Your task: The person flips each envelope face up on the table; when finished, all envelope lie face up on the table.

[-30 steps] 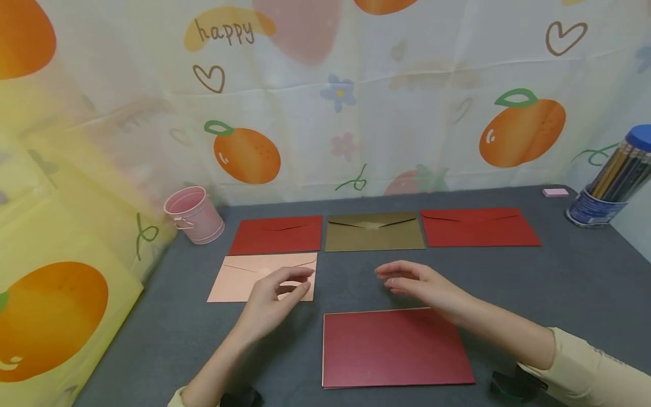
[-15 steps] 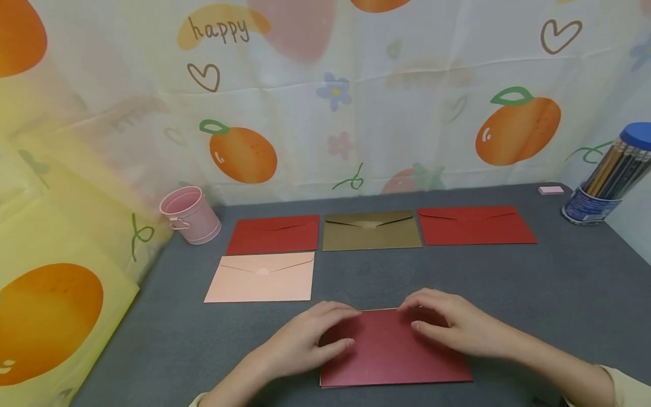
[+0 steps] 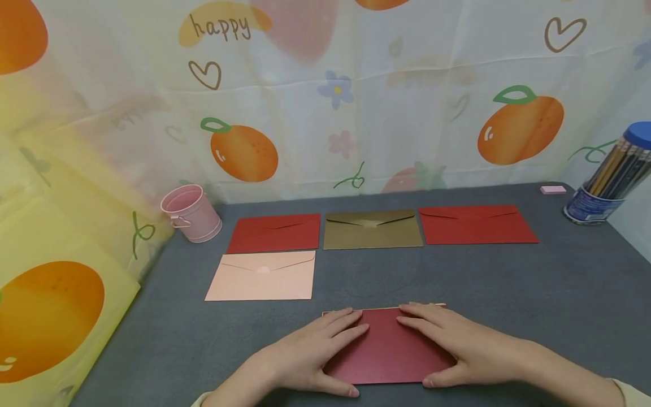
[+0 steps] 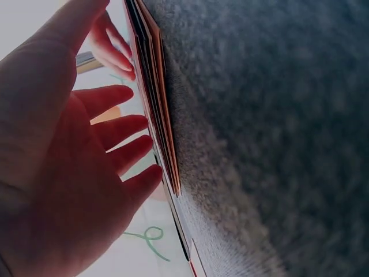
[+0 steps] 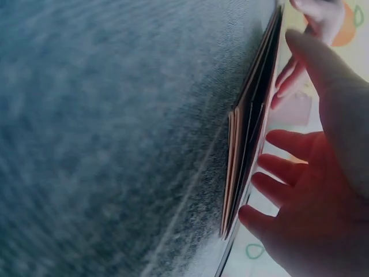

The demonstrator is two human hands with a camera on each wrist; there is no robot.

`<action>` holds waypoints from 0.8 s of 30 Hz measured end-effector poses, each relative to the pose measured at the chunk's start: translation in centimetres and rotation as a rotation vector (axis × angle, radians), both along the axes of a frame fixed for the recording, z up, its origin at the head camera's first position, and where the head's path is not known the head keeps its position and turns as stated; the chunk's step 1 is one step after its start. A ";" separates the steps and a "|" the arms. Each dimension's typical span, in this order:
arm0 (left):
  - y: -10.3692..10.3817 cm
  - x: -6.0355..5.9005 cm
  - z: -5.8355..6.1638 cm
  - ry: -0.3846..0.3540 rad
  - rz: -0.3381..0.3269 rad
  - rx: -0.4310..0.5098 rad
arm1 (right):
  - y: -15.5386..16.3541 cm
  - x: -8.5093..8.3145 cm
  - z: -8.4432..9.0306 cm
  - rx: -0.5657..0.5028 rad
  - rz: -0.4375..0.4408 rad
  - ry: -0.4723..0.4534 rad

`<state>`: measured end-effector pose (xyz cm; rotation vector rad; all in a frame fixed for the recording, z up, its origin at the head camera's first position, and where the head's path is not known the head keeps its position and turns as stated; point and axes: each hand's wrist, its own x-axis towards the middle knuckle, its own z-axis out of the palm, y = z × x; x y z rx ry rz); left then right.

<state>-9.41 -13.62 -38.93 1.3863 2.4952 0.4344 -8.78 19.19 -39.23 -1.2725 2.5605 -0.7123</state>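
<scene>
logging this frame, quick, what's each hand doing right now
Left hand: open, fingers straight, resting flat on the red stack.
Right hand: open, fingers straight, flat on the same stack.

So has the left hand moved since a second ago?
Yes. The left hand has come down from beside the pink envelope, toward the near table edge, and now lies flat on the dark red envelope stack.

Right hand [image 5: 323, 196] beside a thin envelope stack [image 5: 245, 138].
Its straight fingers touch the stack's edge on grey felt [image 5: 104, 138].
</scene>
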 end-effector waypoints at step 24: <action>-0.2 -0.3 -0.1 0.032 -0.036 -0.040 | 0.8 -0.1 -0.6 -0.006 0.068 -0.014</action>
